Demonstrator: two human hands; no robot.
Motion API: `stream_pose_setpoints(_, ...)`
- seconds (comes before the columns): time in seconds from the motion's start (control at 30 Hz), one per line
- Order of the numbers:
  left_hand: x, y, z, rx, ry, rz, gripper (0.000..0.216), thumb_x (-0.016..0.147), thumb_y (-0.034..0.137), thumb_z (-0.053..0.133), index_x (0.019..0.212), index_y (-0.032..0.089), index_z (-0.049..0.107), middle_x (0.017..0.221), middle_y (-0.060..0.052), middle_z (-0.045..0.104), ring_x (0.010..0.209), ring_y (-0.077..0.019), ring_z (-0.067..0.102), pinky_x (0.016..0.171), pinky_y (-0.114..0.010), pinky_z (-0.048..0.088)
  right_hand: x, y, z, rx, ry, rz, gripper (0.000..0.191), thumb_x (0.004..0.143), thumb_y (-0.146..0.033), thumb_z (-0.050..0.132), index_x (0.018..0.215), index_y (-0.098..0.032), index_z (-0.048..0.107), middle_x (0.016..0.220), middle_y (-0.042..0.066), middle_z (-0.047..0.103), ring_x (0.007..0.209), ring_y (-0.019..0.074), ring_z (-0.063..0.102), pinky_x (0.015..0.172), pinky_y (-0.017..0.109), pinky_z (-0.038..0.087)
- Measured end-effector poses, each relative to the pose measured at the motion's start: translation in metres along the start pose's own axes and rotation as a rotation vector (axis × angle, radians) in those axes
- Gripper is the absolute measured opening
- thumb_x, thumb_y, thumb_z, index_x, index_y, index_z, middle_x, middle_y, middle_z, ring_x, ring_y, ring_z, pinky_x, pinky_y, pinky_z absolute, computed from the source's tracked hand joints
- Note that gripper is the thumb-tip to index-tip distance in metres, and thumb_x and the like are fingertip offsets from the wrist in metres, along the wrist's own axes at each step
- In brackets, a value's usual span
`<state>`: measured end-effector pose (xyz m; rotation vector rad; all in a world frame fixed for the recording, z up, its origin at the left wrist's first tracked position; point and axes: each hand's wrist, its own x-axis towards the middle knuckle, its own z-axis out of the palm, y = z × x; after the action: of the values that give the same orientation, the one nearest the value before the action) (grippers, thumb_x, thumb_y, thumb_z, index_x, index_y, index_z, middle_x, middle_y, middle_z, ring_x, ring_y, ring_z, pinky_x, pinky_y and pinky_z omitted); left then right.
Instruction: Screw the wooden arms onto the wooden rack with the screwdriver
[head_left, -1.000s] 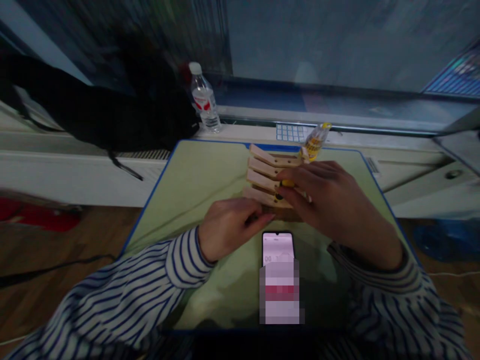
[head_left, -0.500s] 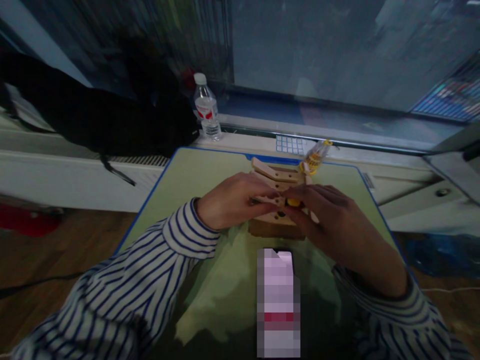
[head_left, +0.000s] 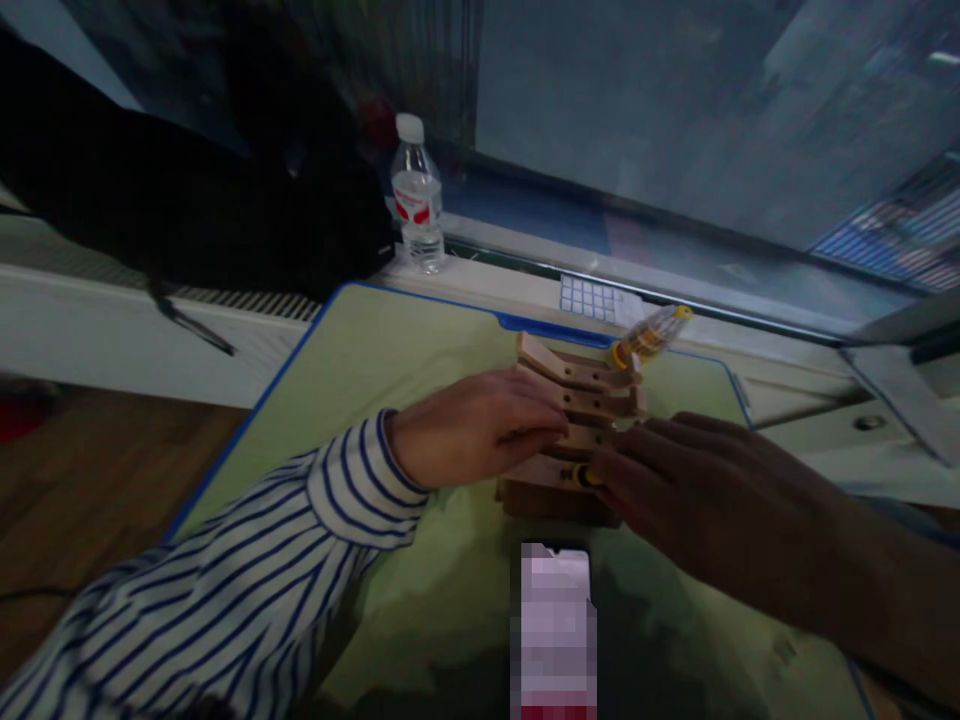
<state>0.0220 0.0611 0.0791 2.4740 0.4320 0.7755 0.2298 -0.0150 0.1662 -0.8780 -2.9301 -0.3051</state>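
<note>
Several pale wooden pieces with drilled holes [head_left: 581, 403] stand in a row above a brown wooden block [head_left: 559, 505] at the middle of the table. My left hand [head_left: 476, 425] is closed over their left side, its fingertips at one wooden piece; the underside of the grip is hidden. From the right, my right hand [head_left: 675, 480] reaches in with bent fingers pressed together. Its fingertips are at a small yellow-and-black object [head_left: 587, 476] by the nearest wooden piece. What kind of object it is cannot be made out.
A phone with a blurred-out screen [head_left: 559, 630] lies in front of the wooden pieces. Behind them is a clear yellow-capped bottle [head_left: 651, 337]. On the sill stand a water bottle [head_left: 418, 205] and a black bag [head_left: 300, 220]. The table [head_left: 390, 345] has a blue edge.
My hands have moved apart, and the wooden piece between them has left their shared grip. My right hand now sits lower, with the yellow-and-black object. The view has shifted a little.
</note>
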Motion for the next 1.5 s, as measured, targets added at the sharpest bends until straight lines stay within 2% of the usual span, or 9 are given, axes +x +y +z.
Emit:
stream_pose_setpoints(0.1, -0.002, 0.000, 0.004, -0.010, 0.009, 0.011, 0.021, 0.094, 0.021, 0.049, 0.102, 0.014, 0.067, 0.103, -0.007, 0.071, 0.101, -0.0160, 0.062, 0.092, -0.029, 0.048, 0.006, 0.001, 0.000, 0.021, 0.013, -0.018, 0.037, 0.090, -0.001, 0.024, 0.095, -0.019, 0.055, 0.083, 0.006, 0.072, 0.068, 0.0203, 0.068, 0.060, 0.034, 0.052)
stream_pose_setpoints(0.3, -0.004, 0.000, 0.008, -0.025, 0.021, 0.019, 0.022, 0.093, 0.018, 0.049, 0.108, 0.017, 0.065, 0.108, -0.005, 0.071, 0.104, -0.0162, 0.063, 0.095, -0.032, 0.047, 0.002, 0.008, 0.012, 0.177, -0.189, 0.013, 0.022, 0.086, -0.005, 0.044, 0.099, -0.022, 0.051, 0.088, 0.001, 0.068, 0.073, 0.0182, 0.064, 0.063, 0.032, 0.046)
stream_pose_setpoints(0.37, -0.004, 0.000, 0.009, -0.014, 0.023, 0.036, 0.021, 0.093, 0.018, 0.049, 0.106, 0.016, 0.065, 0.106, -0.006, 0.071, 0.103, -0.0165, 0.064, 0.094, -0.032, 0.047, 0.000, 0.009, 0.015, 0.194, -0.206, 0.033, 0.019, 0.088, -0.008, 0.045, 0.100, -0.021, 0.050, 0.089, 0.002, 0.067, 0.073, 0.0181, 0.063, 0.064, 0.032, 0.045)
stream_pose_setpoints(0.6, -0.003, 0.001, 0.008, 0.001, 0.047, 0.051, 0.020, 0.094, 0.021, 0.049, 0.103, 0.015, 0.066, 0.103, -0.007, 0.072, 0.101, -0.0162, 0.065, 0.093, -0.031, 0.048, -0.001, 0.005, 0.016, 0.232, -0.188, 0.119, 0.012, 0.088, -0.011, 0.049, 0.086, -0.022, 0.047, 0.067, -0.004, 0.058, 0.052, 0.0139, 0.054, 0.053, 0.030, 0.034)
stream_pose_setpoints(0.8, -0.003, 0.002, 0.008, 0.006, 0.038, 0.054, 0.021, 0.094, 0.021, 0.048, 0.105, 0.016, 0.066, 0.104, -0.007, 0.072, 0.099, -0.0164, 0.065, 0.091, -0.032, 0.050, 0.000, 0.005, 0.017, 0.254, -0.218, 0.237, 0.012, 0.085, -0.012, 0.048, 0.092, -0.022, 0.049, 0.066, -0.005, 0.062, 0.049, 0.0142, 0.059, 0.046, 0.030, 0.027)
stream_pose_setpoints(1.17, -0.004, 0.001, 0.010, 0.026, 0.026, 0.035, 0.020, 0.093, 0.019, 0.050, 0.108, 0.017, 0.064, 0.105, -0.005, 0.072, 0.102, -0.0164, 0.064, 0.095, -0.032, 0.048, 0.004, -0.005, 0.018, 0.130, -0.105, 0.332, 0.011, 0.088, -0.017, 0.040, 0.086, -0.022, 0.049, 0.054, -0.003, 0.060, 0.034, 0.0154, 0.053, 0.039, 0.030, 0.019)
stream_pose_setpoints(1.27, -0.003, 0.006, 0.011, 0.059, 0.035, 0.021, 0.020, 0.091, 0.020, 0.054, 0.109, 0.017, 0.064, 0.106, -0.004, 0.072, 0.101, -0.0163, 0.063, 0.094, -0.031, 0.047, 0.001, -0.006, 0.019, 0.121, -0.119, 0.335, 0.005, 0.087, -0.019, 0.044, 0.086, -0.023, 0.047, 0.056, -0.004, 0.059, 0.036, 0.0163, 0.054, 0.040, 0.031, 0.019)
stream_pose_setpoints(1.37, -0.001, 0.015, 0.017, 0.095, 0.024, -0.022, 0.020, 0.090, 0.030, 0.058, 0.104, 0.018, 0.066, 0.103, -0.004, 0.073, 0.097, -0.0180, 0.065, 0.091, -0.032, 0.047, 0.000, -0.005, 0.020, 0.047, -0.143, 0.290, 0.003, 0.086, -0.021, 0.047, 0.088, -0.023, 0.047, 0.058, -0.003, 0.058, 0.039, 0.0171, 0.053, 0.042, 0.031, 0.016)
stream_pose_setpoints(1.5, 0.002, 0.024, 0.025, 0.099, 0.030, -0.104, 0.025, 0.088, 0.040, 0.059, 0.093, 0.018, 0.069, 0.091, -0.005, 0.074, 0.090, -0.0197, 0.066, 0.091, -0.035, 0.044, 0.006, -0.005, 0.021, -0.036, -0.147, 0.232, 0.009, 0.088, -0.025, 0.049, 0.096, -0.020, 0.049, 0.057, -0.002, 0.056, 0.044, 0.0186, 0.054, 0.046, 0.032, 0.017)
